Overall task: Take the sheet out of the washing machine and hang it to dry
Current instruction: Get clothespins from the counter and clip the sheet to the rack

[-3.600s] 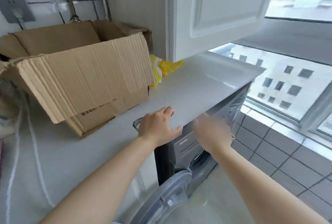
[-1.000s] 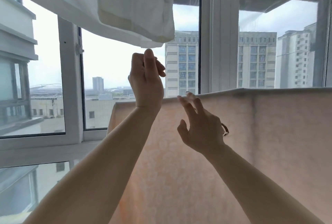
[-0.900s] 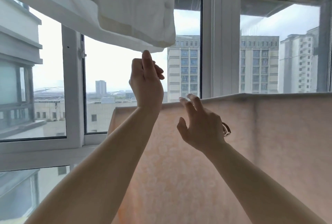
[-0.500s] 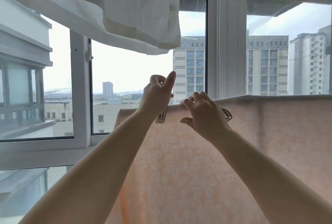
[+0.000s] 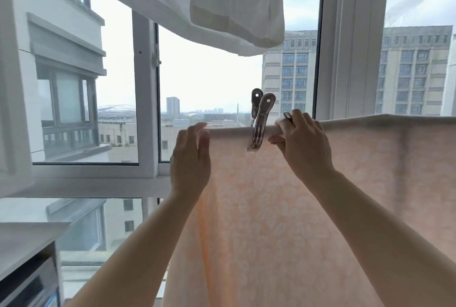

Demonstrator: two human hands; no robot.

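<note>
Left hand (image 5: pixel 190 158) released — clip (image 5: pixel 259 124) now grips sheet (image 5: pixel 283 208)

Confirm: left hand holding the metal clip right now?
No. The left hand is open beside the sheet, clear of the clip, which sits clamped alone on the sheet's top fold.

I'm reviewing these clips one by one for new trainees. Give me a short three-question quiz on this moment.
1. True or false: a metal clip is already clamped on the top fold of the peach sheet.
2. Which hand grips the sheet's top fold? A) left hand B) right hand C) neither
3. Fill in: the white cloth hangs ___ the sheet.

Key: 1 true. 2 B: the right hand curls over the fold beside the clip, while the left hand is open at the sheet's left edge. 3 above.
</note>
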